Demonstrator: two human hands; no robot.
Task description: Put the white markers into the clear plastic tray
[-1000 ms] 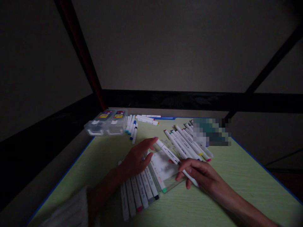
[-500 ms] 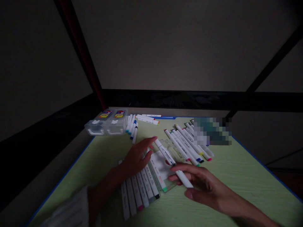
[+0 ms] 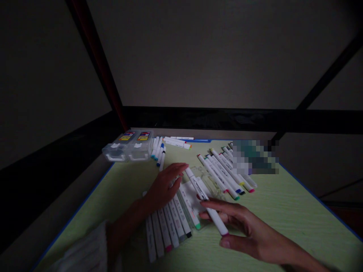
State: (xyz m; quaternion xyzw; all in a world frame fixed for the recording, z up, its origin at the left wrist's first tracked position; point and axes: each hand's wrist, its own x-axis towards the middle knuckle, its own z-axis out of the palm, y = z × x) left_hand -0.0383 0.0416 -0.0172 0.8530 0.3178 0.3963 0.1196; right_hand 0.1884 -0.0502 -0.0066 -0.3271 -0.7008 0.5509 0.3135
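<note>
A white marker (image 3: 210, 213) with a pinkish lower end slants above the table, held in my right hand (image 3: 249, 226) between the thumb at its bottom end and the fingers along its middle. My left hand (image 3: 163, 187) reaches to the marker's top end, index fingertip at it, with the thumb apart. Beneath both hands lies a clear plastic case (image 3: 202, 226), partly covered, with a green-ended marker (image 3: 189, 209) in it. A row of several white markers (image 3: 167, 228) lies beside it, partly under my left hand.
Two clear carrying cases (image 3: 138, 151) stand at the table's back left. Several blue-toned markers (image 3: 159, 151) lie next to them, with orange-toned ones (image 3: 178, 142) behind. More loose markers (image 3: 224, 170) fan out at right, near a blurred-out patch (image 3: 255, 156). The green table (image 3: 289, 211) has blue edges.
The lower end of the held marker has swung slightly down and left, showing its pinkish end. My right thumb has shifted down to that end. My left hand has barely moved.
</note>
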